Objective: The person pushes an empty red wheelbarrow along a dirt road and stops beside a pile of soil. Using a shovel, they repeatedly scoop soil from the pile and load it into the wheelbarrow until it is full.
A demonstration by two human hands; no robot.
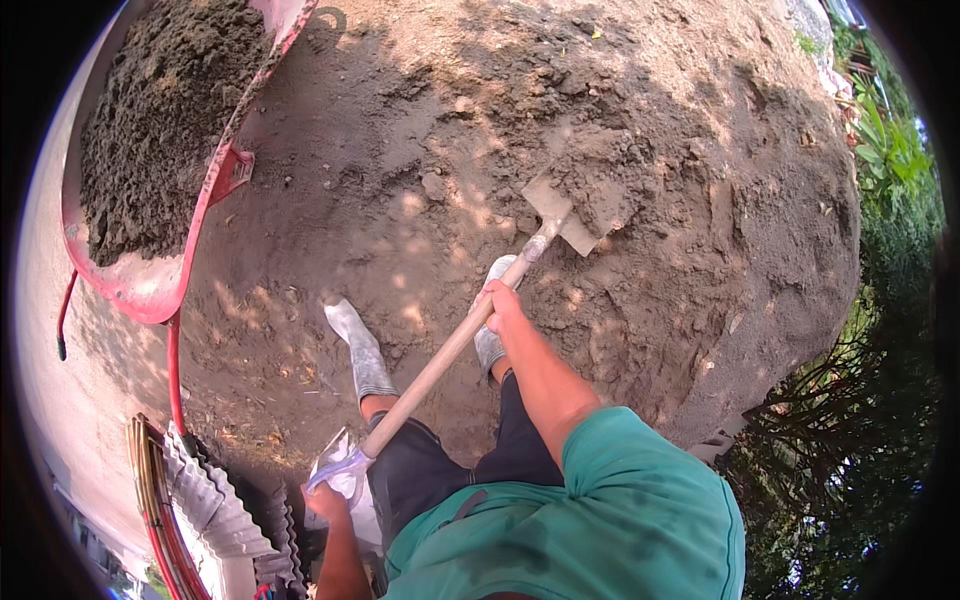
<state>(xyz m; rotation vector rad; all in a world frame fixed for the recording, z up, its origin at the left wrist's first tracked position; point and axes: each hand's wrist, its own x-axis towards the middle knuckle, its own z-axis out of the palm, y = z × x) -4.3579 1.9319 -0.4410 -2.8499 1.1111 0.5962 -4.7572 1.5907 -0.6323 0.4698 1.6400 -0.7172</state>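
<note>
A shovel with a long wooden shaft slants across the middle, from lower left up to the right. My right hand is wrapped round the shaft close to the blade. At the other end, my left hand grips the pale grip of the shovel near my left thigh. The metal blade lies against the sandy soil, its far part covered by loose dirt. Some soil rests on the blade.
To the left stands a red wheelbarrow heaped with dark, damp soil. Corrugated sheets and a bundle of thin rods lie at the lower left. Green plants edge the right side. My feet stand on the dirt ground.
</note>
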